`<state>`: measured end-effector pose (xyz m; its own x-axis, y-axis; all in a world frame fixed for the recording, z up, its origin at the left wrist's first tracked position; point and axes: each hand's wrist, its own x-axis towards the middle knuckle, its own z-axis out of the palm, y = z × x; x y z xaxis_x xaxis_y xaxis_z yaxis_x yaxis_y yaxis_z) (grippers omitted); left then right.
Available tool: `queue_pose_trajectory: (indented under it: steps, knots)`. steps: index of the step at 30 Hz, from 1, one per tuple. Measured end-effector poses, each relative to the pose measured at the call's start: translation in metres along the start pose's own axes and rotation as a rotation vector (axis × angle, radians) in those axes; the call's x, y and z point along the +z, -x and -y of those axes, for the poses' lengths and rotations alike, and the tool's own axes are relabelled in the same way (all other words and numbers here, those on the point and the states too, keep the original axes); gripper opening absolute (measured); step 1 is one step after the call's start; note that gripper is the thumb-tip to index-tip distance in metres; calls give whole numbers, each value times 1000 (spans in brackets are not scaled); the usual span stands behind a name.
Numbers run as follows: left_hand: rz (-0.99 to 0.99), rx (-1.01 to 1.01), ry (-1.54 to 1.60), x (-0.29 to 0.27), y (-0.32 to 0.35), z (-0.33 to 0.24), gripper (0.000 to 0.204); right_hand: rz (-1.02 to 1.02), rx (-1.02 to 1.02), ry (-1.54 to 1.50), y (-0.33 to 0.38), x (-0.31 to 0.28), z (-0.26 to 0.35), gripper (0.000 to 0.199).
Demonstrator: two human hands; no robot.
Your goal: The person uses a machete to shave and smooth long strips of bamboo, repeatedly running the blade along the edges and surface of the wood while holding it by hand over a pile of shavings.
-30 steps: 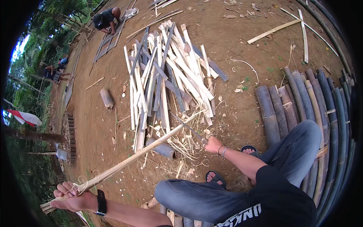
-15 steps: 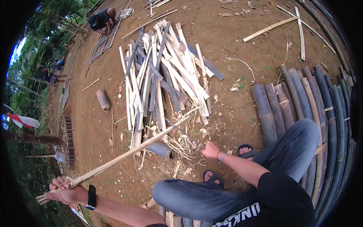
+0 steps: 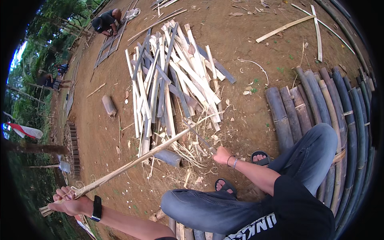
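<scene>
My left hand is closed round the near end of a long pale bamboo strip, which slants up and to the right across the view. Thin shavings curl beside that hand. In my right hand is the handle of a long-bladed knife. Its blade points up and to the left, and the tip reaches the strip near its far part; whether the edge touches the strip, I cannot tell. Below the blade, curled bamboo shavings lie on the ground.
Beyond the strip lies a heap of split bamboo slats. A short bamboo piece and another bamboo section rest on the soil. Dark bamboo poles are stacked at my right. A person crouches at far left.
The knife's blade has shifted slightly up and left along the strip, with my right hand nearly in place. My left hand keeps its hold on the strip.
</scene>
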<state>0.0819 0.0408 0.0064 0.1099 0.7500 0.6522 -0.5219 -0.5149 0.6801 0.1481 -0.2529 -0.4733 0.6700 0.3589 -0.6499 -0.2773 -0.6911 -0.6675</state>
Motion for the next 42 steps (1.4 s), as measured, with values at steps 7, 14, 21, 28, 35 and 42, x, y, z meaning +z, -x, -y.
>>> queue_pose_trajectory:
  steps: [7,14,21,28,35,42]
  knots:
    - [10,9,-2,4,-4,1,45,-106,74,36,-5,-5,0,31]
    - [-56,-35,-20,-5,-5,9,48,8,-55,83,12,-13,2,30]
    - [-135,-5,-87,-60,-5,-17,50,17,116,149,4,-33,-13,30]
    - [-143,-16,-229,-141,-25,-40,49,107,38,201,20,20,-15,33]
    - [-264,35,-285,-128,-8,-40,51,159,-108,178,54,29,-20,31]
    - [-269,61,-248,-135,-13,-35,50,133,-8,144,48,30,-24,30]
